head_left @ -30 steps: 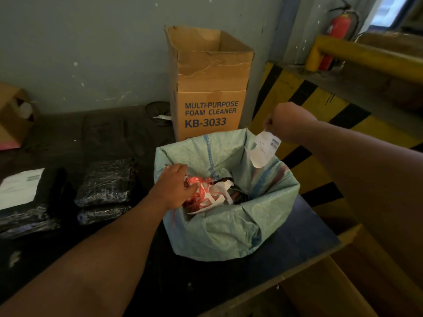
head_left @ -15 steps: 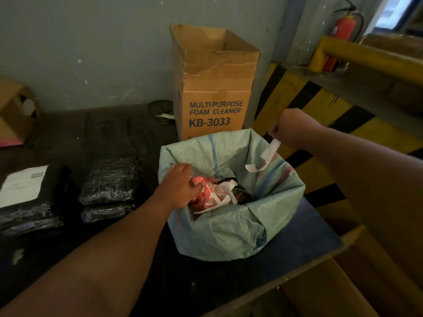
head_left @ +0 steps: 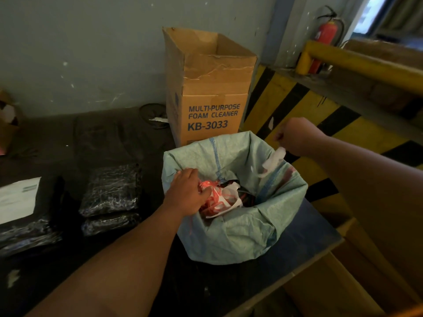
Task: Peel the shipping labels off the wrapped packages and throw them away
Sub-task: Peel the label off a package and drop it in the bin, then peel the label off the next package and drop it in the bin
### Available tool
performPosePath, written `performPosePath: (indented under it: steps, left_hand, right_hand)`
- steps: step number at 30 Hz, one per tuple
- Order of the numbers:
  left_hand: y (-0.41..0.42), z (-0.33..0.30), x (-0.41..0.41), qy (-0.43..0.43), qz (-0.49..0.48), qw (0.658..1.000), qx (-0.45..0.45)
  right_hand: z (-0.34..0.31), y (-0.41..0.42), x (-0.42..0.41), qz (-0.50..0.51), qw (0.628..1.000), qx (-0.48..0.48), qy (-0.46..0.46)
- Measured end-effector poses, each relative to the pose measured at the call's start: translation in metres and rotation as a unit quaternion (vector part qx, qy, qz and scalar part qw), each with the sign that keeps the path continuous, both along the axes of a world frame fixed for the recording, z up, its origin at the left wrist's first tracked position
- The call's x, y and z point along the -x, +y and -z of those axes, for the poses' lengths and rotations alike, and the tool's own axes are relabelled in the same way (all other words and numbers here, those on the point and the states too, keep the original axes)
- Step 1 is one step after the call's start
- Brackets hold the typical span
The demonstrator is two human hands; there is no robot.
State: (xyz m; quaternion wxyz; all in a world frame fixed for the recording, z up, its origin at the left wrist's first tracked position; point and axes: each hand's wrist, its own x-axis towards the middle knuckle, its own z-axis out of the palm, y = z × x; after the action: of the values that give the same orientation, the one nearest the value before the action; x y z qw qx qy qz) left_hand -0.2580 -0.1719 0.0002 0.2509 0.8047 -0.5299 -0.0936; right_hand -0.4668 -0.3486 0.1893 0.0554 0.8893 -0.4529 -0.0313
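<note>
An open cardboard box (head_left: 207,88) printed "MULTI-PURPOSE FOAM CLEANER KB-3033" stands upright at the back of the dark table (head_left: 109,133), against the grey wall (head_left: 91,46). A red fire extinguisher (head_left: 325,42) hangs beyond a yellow rail (head_left: 366,62), above yellow-and-black hazard stripes (head_left: 297,104).

packages (head_left: 109,188): 4; boxes (head_left: 207,88): 2; sacks (head_left: 240,234): 1; hands (head_left: 185,195): 2

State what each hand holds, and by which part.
Right hand pinches a peeled white label by its top end over the green sack. Left hand grips the sack's near-left rim.
</note>
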Motion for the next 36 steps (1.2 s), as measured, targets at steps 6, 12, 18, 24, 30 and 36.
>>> performPosePath:
  steps: [6, 12, 18, 24, 30, 36]
  left_hand:
    - [-0.001, 0.006, -0.003, 0.009, 0.000, 1.000, -0.017]
    - [-0.001, 0.001, -0.003, 0.001, 0.009, 1.000, -0.012]
    - [0.008, -0.019, -0.034, 0.000, 0.028, 0.999, 0.038]
    - [0.070, -0.029, -0.123, -0.018, -0.038, 0.999, 0.014]
    - [0.149, -0.008, -0.195, -0.003, -0.133, 0.991, -0.025]
    - [0.185, 0.027, -0.221, 0.095, -0.162, 0.981, -0.044]
  right_hand:
    - [-0.001, 0.017, -0.002, 0.024, 0.999, -0.008, -0.023]
    - [0.003, 0.029, -0.010, 0.031, 0.999, -0.006, -0.028]
    - [0.020, 0.056, -0.075, -0.043, 0.996, -0.062, -0.041]
    - [0.044, 0.105, -0.176, -0.150, 0.978, -0.124, -0.070]
    - [0.086, 0.153, -0.261, -0.195, 0.960, -0.176, -0.094]
    - [0.144, 0.179, -0.298, -0.145, 0.948, -0.265, -0.099]
